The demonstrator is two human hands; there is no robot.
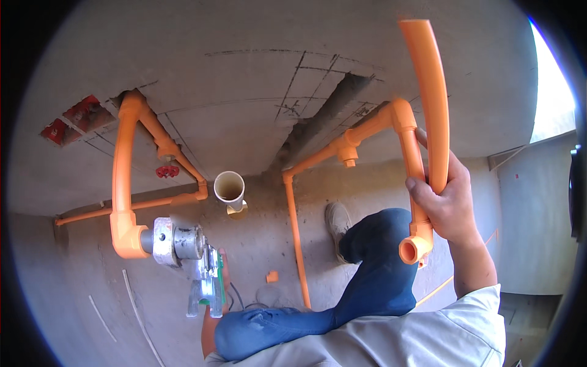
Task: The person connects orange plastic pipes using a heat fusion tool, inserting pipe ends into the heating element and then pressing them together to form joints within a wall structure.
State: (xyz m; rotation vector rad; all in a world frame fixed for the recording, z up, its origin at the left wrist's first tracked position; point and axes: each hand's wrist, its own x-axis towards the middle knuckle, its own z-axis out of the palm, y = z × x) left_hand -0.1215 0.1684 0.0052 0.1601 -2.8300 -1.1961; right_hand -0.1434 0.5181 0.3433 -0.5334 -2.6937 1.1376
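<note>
A pipe fusion welder (208, 275) with a green and metal body is in my left hand (225, 269), which is mostly hidden behind it. Its round heating head (186, 243) meets the open end of an orange elbow (127, 235) below a curved orange pipe (124, 162). On the right, my right hand (449, 196) is closed around a loose, slightly bent orange pipe (430, 92) that points up. The same hand's thumb and fingers also touch the fixed orange pipe (412, 153) beside it. At that pipe's lower end, an orange elbow (416, 248) shows its open mouth.
A red valve handle (167, 172) sits on the left pipework. A white pipe stub (229, 186) rises between the two runs. A groove (318, 119) and marked lines cut the wall. An orange fitting (272, 276) lies on the floor near my bent knee (379, 263).
</note>
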